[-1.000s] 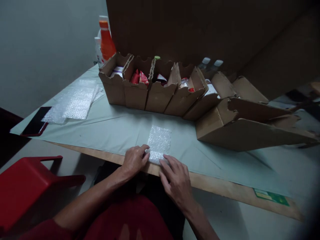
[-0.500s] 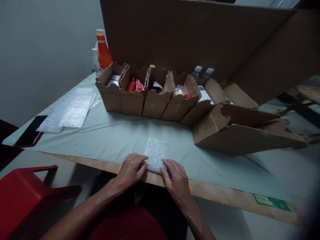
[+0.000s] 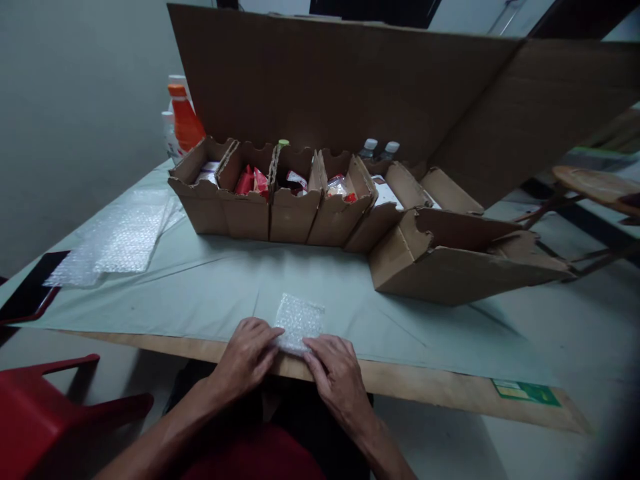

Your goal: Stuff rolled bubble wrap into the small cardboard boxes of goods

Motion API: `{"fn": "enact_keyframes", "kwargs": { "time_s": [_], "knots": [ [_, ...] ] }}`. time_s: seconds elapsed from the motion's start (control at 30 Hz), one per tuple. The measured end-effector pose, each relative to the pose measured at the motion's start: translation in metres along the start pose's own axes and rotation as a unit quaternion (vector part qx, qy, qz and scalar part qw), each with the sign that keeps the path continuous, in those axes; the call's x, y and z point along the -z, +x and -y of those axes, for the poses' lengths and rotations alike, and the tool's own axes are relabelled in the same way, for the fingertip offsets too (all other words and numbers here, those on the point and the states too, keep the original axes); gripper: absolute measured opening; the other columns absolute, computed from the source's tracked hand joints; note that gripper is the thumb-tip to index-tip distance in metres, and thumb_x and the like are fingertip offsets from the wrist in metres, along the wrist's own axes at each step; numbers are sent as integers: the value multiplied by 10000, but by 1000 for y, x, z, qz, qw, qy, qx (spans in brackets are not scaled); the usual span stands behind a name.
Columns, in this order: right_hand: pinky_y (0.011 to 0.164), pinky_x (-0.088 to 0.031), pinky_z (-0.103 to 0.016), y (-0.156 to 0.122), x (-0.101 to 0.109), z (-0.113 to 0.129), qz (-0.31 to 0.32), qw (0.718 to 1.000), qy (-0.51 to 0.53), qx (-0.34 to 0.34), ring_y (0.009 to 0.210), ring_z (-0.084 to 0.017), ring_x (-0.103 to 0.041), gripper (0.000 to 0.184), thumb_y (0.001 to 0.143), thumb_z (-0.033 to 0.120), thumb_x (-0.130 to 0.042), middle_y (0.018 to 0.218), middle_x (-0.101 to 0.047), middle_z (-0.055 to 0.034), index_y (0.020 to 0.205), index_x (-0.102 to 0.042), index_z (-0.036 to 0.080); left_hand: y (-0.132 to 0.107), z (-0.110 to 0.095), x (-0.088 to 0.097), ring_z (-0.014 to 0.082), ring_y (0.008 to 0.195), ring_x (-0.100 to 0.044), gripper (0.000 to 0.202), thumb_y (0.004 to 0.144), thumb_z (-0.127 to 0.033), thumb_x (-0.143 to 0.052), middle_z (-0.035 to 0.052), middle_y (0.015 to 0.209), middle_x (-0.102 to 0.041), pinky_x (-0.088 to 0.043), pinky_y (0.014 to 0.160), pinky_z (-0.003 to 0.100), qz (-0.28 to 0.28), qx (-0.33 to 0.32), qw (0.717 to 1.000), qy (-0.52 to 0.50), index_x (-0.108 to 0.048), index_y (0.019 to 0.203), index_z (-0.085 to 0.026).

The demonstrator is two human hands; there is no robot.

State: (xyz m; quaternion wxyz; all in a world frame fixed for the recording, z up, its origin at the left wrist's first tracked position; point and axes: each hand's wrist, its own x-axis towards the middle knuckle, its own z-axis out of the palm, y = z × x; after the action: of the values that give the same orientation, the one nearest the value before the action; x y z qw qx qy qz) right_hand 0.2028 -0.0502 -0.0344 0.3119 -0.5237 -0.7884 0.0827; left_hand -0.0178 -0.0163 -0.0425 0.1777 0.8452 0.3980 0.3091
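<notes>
At the table's front edge lies a small piece of bubble wrap, its near edge folded or rolled over. My left hand holds the near left corner between thumb and fingers. Opposite it, my right hand has its fingers bent over the near right corner, with the thumb below. The far part of the wrap lies flat on the pale green cloth. Whether anything is inside the fold I cannot tell.
Several open cardboard bins stand in a row, backed by a tall cardboard panel. More bubble wrap sheets and a dark phone-like slab lie left. An orange bottle stands behind. A red stool is lower left.
My head view has shifted, so the bins sit lower and further left. The flat part of the bubble wrap looks shorter. Both hands keep hold of its near edge.
</notes>
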Motion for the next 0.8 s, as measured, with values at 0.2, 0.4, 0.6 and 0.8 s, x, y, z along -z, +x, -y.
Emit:
{"fn": "enact_keyframes", "kwargs": {
  "time_s": [0.2,0.4,0.6,0.8],
  "knots": [
    [906,-450,-416,-4,2,2,-12,994,-107,21,1084,-259,-606,273,957,143,-540,1211,-677,-104,1187,-662,228,15,3,-12,259,876,-599,262,924,-144,-517,96,943,-690,-498,797,420,17,68,996,52,-650,1148,-163],
    [844,-444,-393,14,-6,-11,23,997,-66,-30,983,-241,-636,239,940,130,-574,1101,-739,-68,1137,-677,218,13,-9,-2,258,973,-630,308,899,-342,-606,106,1054,-663,-522,870,423,-104,240,953,-152,-639,1156,-175],
    [864,-470,-383,18,-6,-1,31,990,55,-123,931,-223,-661,210,962,226,-567,1024,-757,-54,1126,-699,217,3,-41,9,275,1142,-640,555,743,-412,-824,131,1214,-678,-500,1002,408,-33,443,669,-596,-641,1200,-155],
    [894,-474,-371,9,7,22,46,981,129,-140,982,-219,-640,159,953,296,-574,1027,-717,-42,976,-727,259,11,-47,-7,218,970,-665,344,768,-375,-820,86,1021,-724,-506,914,337,-73,383,605,-694,-695,1004,-157]
  ]
}}
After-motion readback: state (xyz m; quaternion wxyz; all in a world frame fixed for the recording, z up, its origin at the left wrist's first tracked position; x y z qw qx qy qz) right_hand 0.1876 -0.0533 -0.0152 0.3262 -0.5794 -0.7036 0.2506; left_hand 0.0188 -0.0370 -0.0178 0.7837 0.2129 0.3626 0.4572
